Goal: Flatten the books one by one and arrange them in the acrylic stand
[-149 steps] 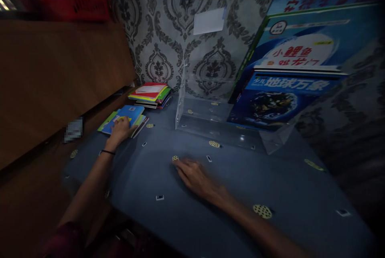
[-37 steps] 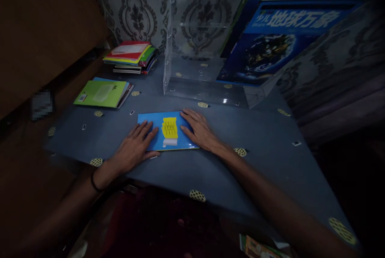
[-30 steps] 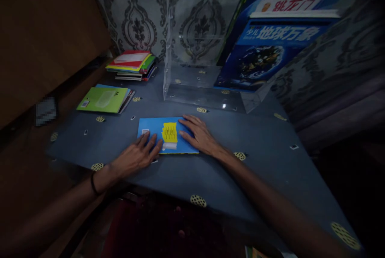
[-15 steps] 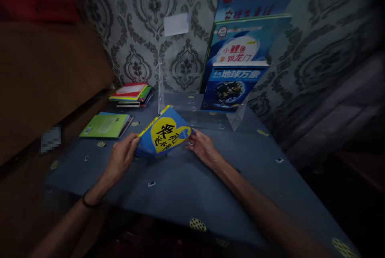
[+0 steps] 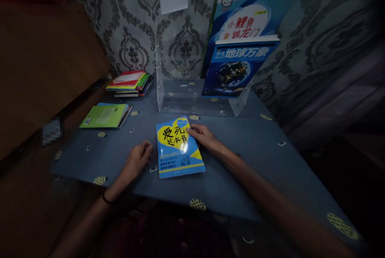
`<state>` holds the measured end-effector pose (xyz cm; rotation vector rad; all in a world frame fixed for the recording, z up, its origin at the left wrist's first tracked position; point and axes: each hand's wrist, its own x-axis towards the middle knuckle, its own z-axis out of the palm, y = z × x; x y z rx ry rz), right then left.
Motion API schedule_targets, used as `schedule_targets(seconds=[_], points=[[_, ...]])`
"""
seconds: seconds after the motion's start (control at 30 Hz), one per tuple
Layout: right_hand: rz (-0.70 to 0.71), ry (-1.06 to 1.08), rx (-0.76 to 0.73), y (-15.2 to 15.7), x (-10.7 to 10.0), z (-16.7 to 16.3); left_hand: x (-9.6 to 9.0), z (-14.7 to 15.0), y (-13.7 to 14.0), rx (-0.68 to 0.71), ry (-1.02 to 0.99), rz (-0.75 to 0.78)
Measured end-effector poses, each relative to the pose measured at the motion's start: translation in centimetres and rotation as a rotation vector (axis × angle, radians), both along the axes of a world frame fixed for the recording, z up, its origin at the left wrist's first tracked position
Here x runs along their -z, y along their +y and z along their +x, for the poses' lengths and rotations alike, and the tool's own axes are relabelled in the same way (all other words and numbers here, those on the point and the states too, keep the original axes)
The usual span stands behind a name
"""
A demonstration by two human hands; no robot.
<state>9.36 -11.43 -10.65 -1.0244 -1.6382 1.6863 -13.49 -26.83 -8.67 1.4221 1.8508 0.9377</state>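
A blue and yellow book (image 5: 177, 155), its front cover up with large black characters on a yellow heart, appears to rest on the table in front of me. My right hand (image 5: 206, 137) is at the book's upper right edge, a finger over the cover and the others partly hidden beside it. To the left of the book is my left hand (image 5: 138, 158), with fingers curled together and nothing visible in them. It is a small gap away from the book.
Behind the book stands a clear acrylic rack (image 5: 195, 105), with a dark blue Earth book (image 5: 231, 73) and a teal book (image 5: 240, 23) on its right. At the left lie a green book (image 5: 104, 116) and a stack of books (image 5: 128, 81) on the patterned tablecloth (image 5: 240, 185).
The book has gone from tilted between both hands to lower and more upright in my view, cover fully showing. My left hand has let go of it. The view has tipped downward.
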Motion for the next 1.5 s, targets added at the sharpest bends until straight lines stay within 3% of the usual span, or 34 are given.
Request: schedule_targets(seconds=[0.1,0.27,0.37,0.43,0.53,0.6,0.73,0.93,1.1,1.3,1.5], points=[[0.144,-0.260,0.053,0.5,-0.1,0.6,-0.5,-0.8,1.1,0.055,0.334,0.125],[0.533,-0.655,0.092,0.0,-1.5,0.9,0.2,0.1,4.4,0.136,0.573,0.235],[0.745,-0.756,0.133,-1.0,-2.0,-0.4,0.9,0.6,6.0,0.156,0.674,0.195],[0.886,-0.655,0.017,-1.7,-1.7,-2.0,1.4,0.6,6.6,0.166,0.718,0.166],[1.011,-0.499,-0.277,-1.8,-0.4,-4.2,1.9,0.5,6.7,0.169,0.750,0.167],[1.008,-0.513,-0.361,-1.0,0.6,-4.6,2.2,0.4,6.6,0.168,0.767,0.173],[0.956,-0.566,-0.299,1.5,2.2,-2.7,2.2,0.4,6.4,0.175,0.795,0.144],[0.886,-0.419,-0.268,3.4,3.0,0.3,1.4,1.1,6.9,0.234,0.864,0.120],[0.808,-0.338,-0.270,4.1,3.1,0.4,0.7,4.7,6.1,0.495,0.788,0.152],[0.787,-0.305,-0.256,4.1,2.8,0.5,0.4,9.6,2.0,0.895,0.618,0.205],[0.815,-0.358,-0.235,3.0,2.4,0.0,0.3,9.7,0.8,0.970,0.535,0.275]])
